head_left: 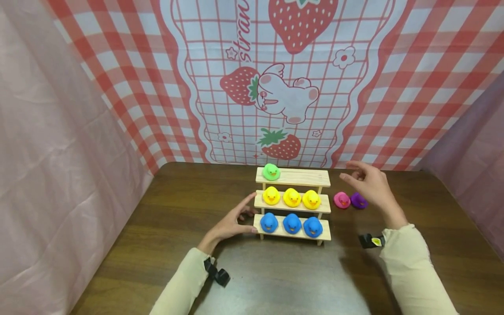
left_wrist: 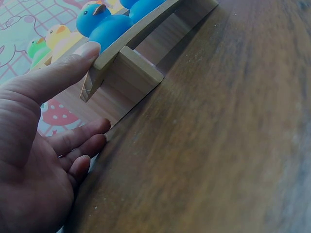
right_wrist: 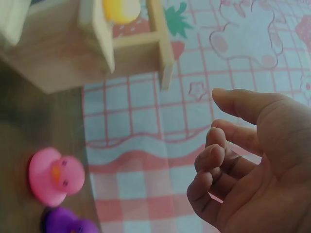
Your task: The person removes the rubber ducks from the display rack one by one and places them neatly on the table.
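A three-step wooden stand (head_left: 290, 178) holds toy ducks. On its top step at the left sits a green duck (head_left: 271, 172); three yellow ducks (head_left: 292, 197) line the middle step and three blue ducks (head_left: 292, 224) the bottom one. My left hand (head_left: 232, 224) is at the stand's left end, thumb at the bottom step's edge and loosely bent fingers beside the side panel (left_wrist: 124, 85). Raised to the right of the stand, my right hand (head_left: 370, 183) holds nothing, its fingers loosely curled. Near it on the table are a pink duck (head_left: 341, 200) and a purple duck (head_left: 359, 201).
The brown wooden table (head_left: 165, 218) carries the stand near its back edge. Behind it hangs a red-and-white checked cloth (head_left: 157, 87) with strawberry prints. A pale pink curtain (head_left: 59, 153) closes off the left side, with another curtain (head_left: 472, 131) at the right.
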Available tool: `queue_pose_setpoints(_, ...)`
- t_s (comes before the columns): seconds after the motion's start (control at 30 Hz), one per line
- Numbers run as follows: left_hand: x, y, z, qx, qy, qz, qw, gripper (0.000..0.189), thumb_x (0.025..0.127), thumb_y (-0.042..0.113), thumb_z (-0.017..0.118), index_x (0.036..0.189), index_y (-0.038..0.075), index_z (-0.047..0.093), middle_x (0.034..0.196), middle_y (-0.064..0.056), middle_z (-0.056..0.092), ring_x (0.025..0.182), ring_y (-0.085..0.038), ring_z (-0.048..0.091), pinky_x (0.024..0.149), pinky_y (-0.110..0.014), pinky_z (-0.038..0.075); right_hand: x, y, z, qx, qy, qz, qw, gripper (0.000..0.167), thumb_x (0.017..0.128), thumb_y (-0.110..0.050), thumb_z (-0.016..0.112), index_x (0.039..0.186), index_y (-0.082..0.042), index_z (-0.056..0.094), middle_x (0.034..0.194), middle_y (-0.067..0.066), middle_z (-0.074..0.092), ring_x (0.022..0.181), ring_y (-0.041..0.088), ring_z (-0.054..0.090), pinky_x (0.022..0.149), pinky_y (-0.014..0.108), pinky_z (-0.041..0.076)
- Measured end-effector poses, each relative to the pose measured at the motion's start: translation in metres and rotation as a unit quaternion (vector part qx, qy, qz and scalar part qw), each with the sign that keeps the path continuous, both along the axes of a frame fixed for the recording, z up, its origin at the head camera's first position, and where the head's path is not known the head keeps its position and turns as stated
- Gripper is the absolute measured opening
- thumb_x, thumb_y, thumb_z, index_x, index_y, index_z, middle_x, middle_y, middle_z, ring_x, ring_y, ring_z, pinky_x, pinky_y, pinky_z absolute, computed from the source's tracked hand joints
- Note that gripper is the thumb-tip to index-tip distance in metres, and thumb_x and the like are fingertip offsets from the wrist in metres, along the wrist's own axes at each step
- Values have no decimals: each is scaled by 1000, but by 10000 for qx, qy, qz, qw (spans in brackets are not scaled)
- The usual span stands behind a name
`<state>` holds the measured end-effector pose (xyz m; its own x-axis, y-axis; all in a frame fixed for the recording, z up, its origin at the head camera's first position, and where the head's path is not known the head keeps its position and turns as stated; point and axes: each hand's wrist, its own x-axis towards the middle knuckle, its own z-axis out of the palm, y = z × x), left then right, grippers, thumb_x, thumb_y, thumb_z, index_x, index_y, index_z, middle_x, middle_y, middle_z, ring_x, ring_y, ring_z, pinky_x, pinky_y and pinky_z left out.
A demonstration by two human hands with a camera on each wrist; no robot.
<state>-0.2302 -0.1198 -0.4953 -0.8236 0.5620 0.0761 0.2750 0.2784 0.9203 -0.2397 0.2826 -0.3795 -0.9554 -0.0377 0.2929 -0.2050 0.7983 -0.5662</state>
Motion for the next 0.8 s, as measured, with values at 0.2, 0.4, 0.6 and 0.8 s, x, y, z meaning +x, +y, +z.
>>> queue_pose_setpoints(0.2,0,1,0,37,-30,-15,10000,101,82,13,80,162,26,18,130,-21,63,119,-35,55,93,-37,38,-5,-20,10,-40,129,239,9996,47,93,-31,70,130,-3,63,75,8,61,62,11,48,60,26,39)
queue_pose_setpoints(0.4,-1,0,-1,78,-25,-18,10000,101,83,14,80,161,26,18,130,-21,63,118,-35,55,92,-37,38,-11,-39,15,-106,-20,509,9986,46,95,-29,67,133,-5,61,78,8,63,63,14,50,61,28,41)
queue_pose_setpoints(0.6,0,0,-1,102,-39,-31,9999,101,83,14,80,161,27,19,130,-21,63,118,-34,55,92,-37,38,-17,-58,17,-157,-350,775,9963,49,95,-30,68,136,-4,58,80,11,64,64,18,52,60,29,43)
queue_pose_setpoints(0.8,1,-1,1,90,-51,-33,9999,101,83,15,80,161,27,18,130,-21,63,118,-35,55,92,-37,38,-23,-76,17,-192,-621,913,9937,51,95,-30,68,138,-6,56,81,10,62,68,21,50,63,31,42)
